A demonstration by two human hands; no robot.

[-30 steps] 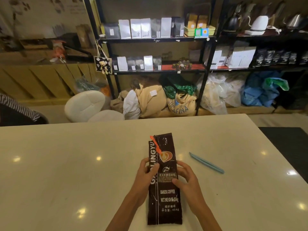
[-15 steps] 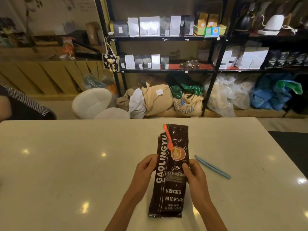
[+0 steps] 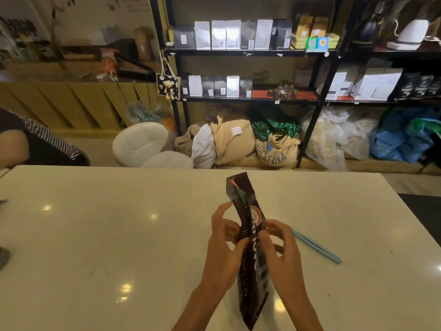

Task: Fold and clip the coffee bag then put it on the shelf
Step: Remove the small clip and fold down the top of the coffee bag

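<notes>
The bag [image 3: 248, 235] stands on end on the worktop [image 3: 95, 235], right in front of the person, its long axis running up and slightly away to the open top, which leans a little left. Seen nearly edge-on, it shows its narrow gusset side and part of the printed face. Both hands grip it at mid-height: the left hand [image 3: 224, 249] wraps the left flank with fingers curled round the edge, the right hand [image 3: 281, 254] pinches the right flank, thumb to the front. The top, where the fold must go, rises well above both hands, about equally near to each; a judgement only, but either hand would have to slide upward to reach it.

The clip [image 3: 315, 246], a thin pale-blue bar, lies flat on the worktop just right of the right hand, so that hand is the nearer to it. The shelf [image 3: 238, 52] stands beyond the far edge of the worktop, well apart from the bag.

The bag's foot is cut off by the lower frame. The right hand covers the clip's near end. Whether the mouth is open or pressed shut is hard to tell; an orange mark there is too small to read. The lettering is blurred.
</notes>
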